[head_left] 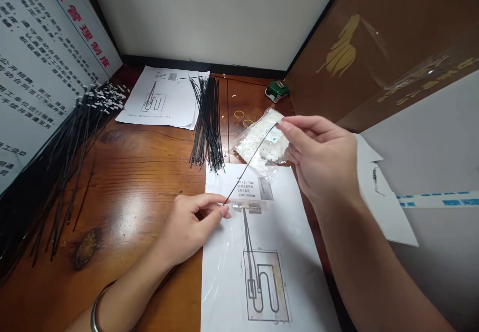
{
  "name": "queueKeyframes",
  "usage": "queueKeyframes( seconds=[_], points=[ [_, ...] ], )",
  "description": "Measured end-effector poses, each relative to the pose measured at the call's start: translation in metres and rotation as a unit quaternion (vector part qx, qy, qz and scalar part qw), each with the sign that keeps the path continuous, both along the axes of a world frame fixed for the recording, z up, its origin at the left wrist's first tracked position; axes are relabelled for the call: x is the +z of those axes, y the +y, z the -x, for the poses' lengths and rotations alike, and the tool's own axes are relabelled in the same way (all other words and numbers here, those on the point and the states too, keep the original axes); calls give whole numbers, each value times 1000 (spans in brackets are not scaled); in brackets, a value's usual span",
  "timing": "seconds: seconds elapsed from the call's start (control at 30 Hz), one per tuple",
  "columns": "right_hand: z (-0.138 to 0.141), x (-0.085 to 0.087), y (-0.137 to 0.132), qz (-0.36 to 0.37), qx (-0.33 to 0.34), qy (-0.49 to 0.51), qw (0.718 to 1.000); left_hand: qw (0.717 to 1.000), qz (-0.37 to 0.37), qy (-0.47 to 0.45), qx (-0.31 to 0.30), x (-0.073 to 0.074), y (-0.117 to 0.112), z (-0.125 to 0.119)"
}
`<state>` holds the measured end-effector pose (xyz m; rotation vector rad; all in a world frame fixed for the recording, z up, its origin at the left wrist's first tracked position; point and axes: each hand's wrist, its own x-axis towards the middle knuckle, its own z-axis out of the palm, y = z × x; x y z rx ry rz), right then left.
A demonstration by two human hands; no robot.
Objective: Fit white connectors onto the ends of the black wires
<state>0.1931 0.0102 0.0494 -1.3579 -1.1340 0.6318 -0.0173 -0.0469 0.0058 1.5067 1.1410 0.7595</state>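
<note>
A thin black wire (250, 161) runs slantwise between my two hands, above a printed drawing sheet (220, 272). My left hand (196, 222) pinches its lower end between thumb and forefinger, close to the sheet's upper left edge. At the upper end, the fingertips of my right hand (322, 152) are closed on the wire. Behind the wire lies a clear plastic bag (262, 137) of small white pieces. Beyond my left hand, a bundle of loose black wires (207, 127) lies partly on the sheet's top edge.
Many black wires with white ends (103, 97) lean at the left by a printed board (45, 48). Another drawing sheet (130, 110) lies at the back. A green tape measure (277, 91) and yellow rubber bands (239, 114) sit near the back right. Brown and grey panels (224, 18) border the table.
</note>
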Motion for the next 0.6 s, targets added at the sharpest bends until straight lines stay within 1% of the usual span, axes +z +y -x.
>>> queueKeyframes(
  seconds=[0.07, 0.1, 0.17, 0.2, 0.23, 0.3, 0.37, 0.4, 0.47, 0.53, 0.57, 0.6],
  points=[
    [-11, 2, 2, -7, 7, -14, 1000, 1000, 6, -11, 18, 0, 4, 1],
    [-15, 4, 2, -1, 11, -38, 999, 999, 9, -22, 43, 1, 7, 2],
    [-22, 5, 1, 39, 21, -127, 991, 993, 8, -40, 112, 5, 16, 7],
    [-25, 5, 1, 73, 30, -187, 979, 988, 5, -43, 146, 8, 21, 11],
    [-28, 4, 1, 111, 40, -251, 961, 983, 0, -42, 176, 12, 28, 16],
    [-31, -1, 2, 182, 56, -358, 914, 969, -26, -33, 245, 21, 44, 30],
    [-33, -9, 4, 227, 56, -416, 879, 943, -71, -8, 324, 29, 62, 50],
    [-33, -13, 6, 239, 56, -428, 870, 933, -87, 17, 349, 31, 72, 63],
    [-33, -20, 9, 248, 62, -441, 860, 905, -121, 75, 400, 33, 90, 91],
    [-32, -26, 12, 257, 71, -452, 851, 886, -158, 137, 414, 32, 107, 119],
    [-31, -28, 13, 264, 75, -457, 846, 867, -189, 176, 425, 32, 113, 131],
    [-31, -29, 14, 270, 76, -462, 841, 839, -227, 243, 430, 32, 117, 140]
  ],
)
